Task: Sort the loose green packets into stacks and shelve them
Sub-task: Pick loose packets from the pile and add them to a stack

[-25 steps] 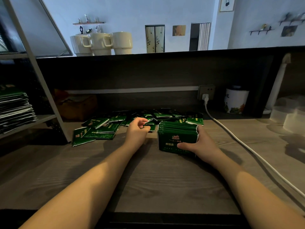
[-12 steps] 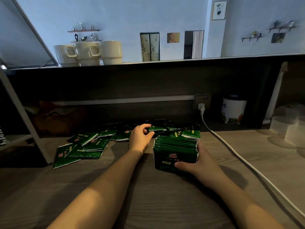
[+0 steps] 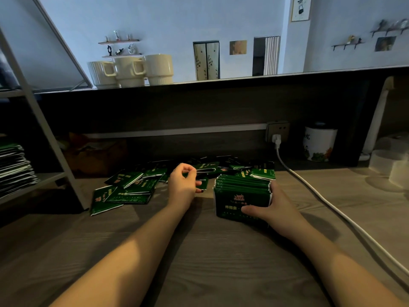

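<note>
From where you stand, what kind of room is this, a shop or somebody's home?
Probably a tea or drinks counter in a home or small café, though I can't be sure. Cream mugs stand on the ledge above, green packets lie loose on the wooden counter, and a decorated white canister sits by the wall socket.

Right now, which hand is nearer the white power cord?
Right. The right hand grips the packet stack, just left of the white power cord; the left hand sits farther left, pinching a loose packet.
</note>
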Tool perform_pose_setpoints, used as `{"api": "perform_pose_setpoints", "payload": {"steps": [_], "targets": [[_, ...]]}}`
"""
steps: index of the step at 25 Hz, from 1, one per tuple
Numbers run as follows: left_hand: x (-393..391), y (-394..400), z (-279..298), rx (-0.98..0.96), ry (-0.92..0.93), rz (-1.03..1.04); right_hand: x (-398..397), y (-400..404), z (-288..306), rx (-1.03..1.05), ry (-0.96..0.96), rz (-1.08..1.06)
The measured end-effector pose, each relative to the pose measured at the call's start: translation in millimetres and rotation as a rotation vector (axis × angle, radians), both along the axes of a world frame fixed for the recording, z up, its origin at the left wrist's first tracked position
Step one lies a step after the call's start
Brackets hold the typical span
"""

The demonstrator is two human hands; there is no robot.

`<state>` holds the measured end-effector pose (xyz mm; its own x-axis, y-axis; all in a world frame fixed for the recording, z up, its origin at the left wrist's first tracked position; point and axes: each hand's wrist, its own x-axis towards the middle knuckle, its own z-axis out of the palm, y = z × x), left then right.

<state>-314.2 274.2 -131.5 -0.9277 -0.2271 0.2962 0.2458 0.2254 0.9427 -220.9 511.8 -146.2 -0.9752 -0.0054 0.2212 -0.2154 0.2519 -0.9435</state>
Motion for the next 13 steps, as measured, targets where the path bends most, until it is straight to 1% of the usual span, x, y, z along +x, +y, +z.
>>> {"api": "perform_pose_setpoints", "payload": {"steps": [3, 4, 6, 7, 9, 11, 13], "targets": [[22.3, -16.9, 0.8, 0.317, -0.165, 0.04, 2.6, 0.8, 2.4, 0.027, 0.003, 0.005], [30.1, -22.2, -0.5, 0.383, -0.208, 0.054, 3.7, 0.8, 3.3, 0.031, 0.005, 0.001], [43.5, -29.4, -2.5, 0.439, -0.266, 0.057, 4.8, 1.2, 4.1, 0.038, -0.001, -0.008], [48.3, -32.0, -3.0, 0.432, -0.288, 0.057, 5.6, 1.2, 4.0, 0.038, -0.008, -0.01], [55.0, -36.0, -1.9, 0.357, -0.342, 0.051, 5.1, 1.9, 3.1, 0.025, -0.022, -0.016], [59.0, -39.5, 0.2, 0.258, -0.382, 0.008, 3.0, 3.2, 1.0, 0.014, -0.032, -0.03], [61.0, -42.8, 0.1, 0.106, -0.353, -0.035, 1.6, 3.6, 0.5, 0.012, -0.036, -0.036]]}}
